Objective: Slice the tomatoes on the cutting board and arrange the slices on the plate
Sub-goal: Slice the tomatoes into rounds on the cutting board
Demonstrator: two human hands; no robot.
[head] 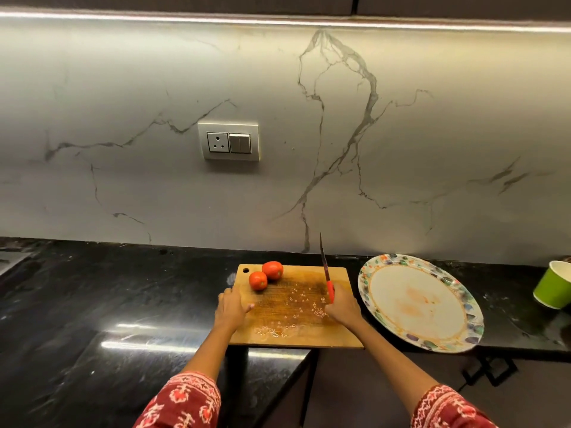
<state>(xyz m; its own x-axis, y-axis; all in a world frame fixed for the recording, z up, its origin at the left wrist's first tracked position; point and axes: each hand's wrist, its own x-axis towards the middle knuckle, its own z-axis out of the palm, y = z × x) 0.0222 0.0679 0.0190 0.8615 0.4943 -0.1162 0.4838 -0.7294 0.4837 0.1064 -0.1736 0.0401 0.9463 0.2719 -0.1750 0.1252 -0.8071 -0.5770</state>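
Two whole red tomatoes (265, 275) sit side by side at the far left corner of the wooden cutting board (296, 332), which is wet with juice and seeds. My left hand (231, 308) rests on the board's left edge with its fingers laid flat, just below the tomatoes. My right hand (341, 305) grips the red handle of a knife (325, 267), its blade pointing up and away over the board's right side. A large white plate (401, 304) with a coloured floral rim lies to the right of the board, smeared with reddish stains and holding no slices.
The board overhangs the front edge of a black stone counter (123, 298). A green paper cup (553, 285) stands at the far right. A marble backsplash with a socket and switch panel (228, 140) rises behind. A sink corner (9, 261) shows at far left.
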